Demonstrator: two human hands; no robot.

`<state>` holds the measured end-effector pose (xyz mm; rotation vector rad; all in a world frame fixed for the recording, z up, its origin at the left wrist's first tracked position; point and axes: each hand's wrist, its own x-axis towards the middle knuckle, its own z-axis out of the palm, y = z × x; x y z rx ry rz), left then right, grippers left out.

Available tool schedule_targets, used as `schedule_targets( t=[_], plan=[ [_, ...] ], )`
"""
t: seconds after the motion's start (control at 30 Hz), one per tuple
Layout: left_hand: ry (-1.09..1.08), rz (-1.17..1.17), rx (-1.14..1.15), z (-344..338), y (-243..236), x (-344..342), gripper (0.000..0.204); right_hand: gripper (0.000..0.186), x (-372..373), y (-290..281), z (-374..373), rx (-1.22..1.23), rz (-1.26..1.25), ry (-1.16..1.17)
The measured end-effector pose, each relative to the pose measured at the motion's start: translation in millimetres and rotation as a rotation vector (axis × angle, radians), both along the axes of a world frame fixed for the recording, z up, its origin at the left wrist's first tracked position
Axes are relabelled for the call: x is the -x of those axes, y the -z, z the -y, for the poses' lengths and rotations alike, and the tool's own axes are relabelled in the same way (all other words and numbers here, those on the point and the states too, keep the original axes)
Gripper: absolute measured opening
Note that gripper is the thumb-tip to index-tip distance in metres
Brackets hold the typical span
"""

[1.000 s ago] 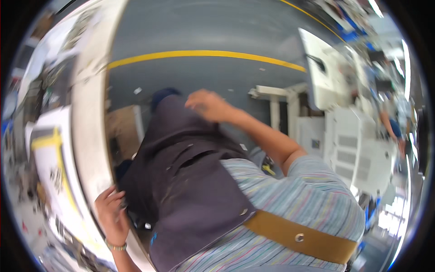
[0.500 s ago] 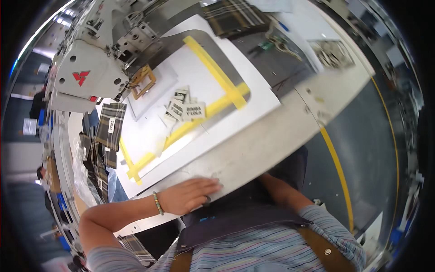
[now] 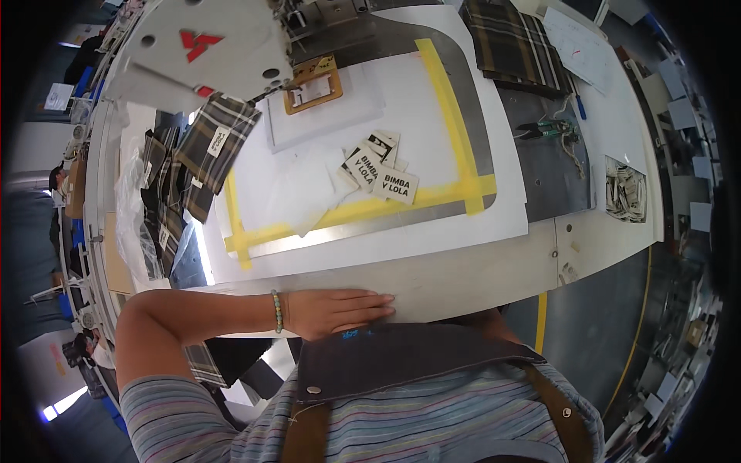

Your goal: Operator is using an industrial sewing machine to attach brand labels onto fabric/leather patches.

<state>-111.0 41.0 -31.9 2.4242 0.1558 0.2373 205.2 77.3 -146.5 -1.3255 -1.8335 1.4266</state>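
Observation:
My left hand (image 3: 340, 310) lies flat on the front edge of the pale worktable (image 3: 448, 289), fingers stretched out and holding nothing. A beaded bracelet (image 3: 278, 312) circles its wrist. Of my right arm only a bit of forearm (image 3: 498, 324) shows beside the apron; the hand itself is hidden below the table edge. Beyond my left hand, a white sheet framed by yellow tape (image 3: 455, 123) carries a small pile of printed cloth labels (image 3: 396, 185). Translucent backing paper (image 3: 312, 208) lies beside them. Farther back, a yellow-brown frame (image 3: 334, 95) sits under the sewing machine head (image 3: 193, 58).
Plaid fabric pieces with labels (image 3: 208, 147) hang at the left next to clear plastic (image 3: 133, 216). Folded plaid fabric (image 3: 517, 50) lies at the back right. Nearby are green-handled snips (image 3: 544, 130), a blue pen (image 3: 580, 106) and a box of labels (image 3: 625, 193).
My view has turned and shifted, so the table now appears more level. My left hand stays flat at the table edge, its fingers slightly straighter. The labels still lie in their pile.

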Motion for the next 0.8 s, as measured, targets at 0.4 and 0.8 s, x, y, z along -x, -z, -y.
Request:
schedule_targets(
  t=[0.4, 0.8],
  plan=[
    [-0.208, 0.426, -0.407, 1.3, 6.0, 0.8, 0.032, 0.045, 20.6, -107.1, 84.3, 0.168, 0.692, -0.622],
    [-1.159, 0.785, 0.656, -33.7, -33.3, 3.2, 0.021, 0.027, 60.4, -341.0, 72.0, -0.559, -0.680, -0.564]
  ],
)
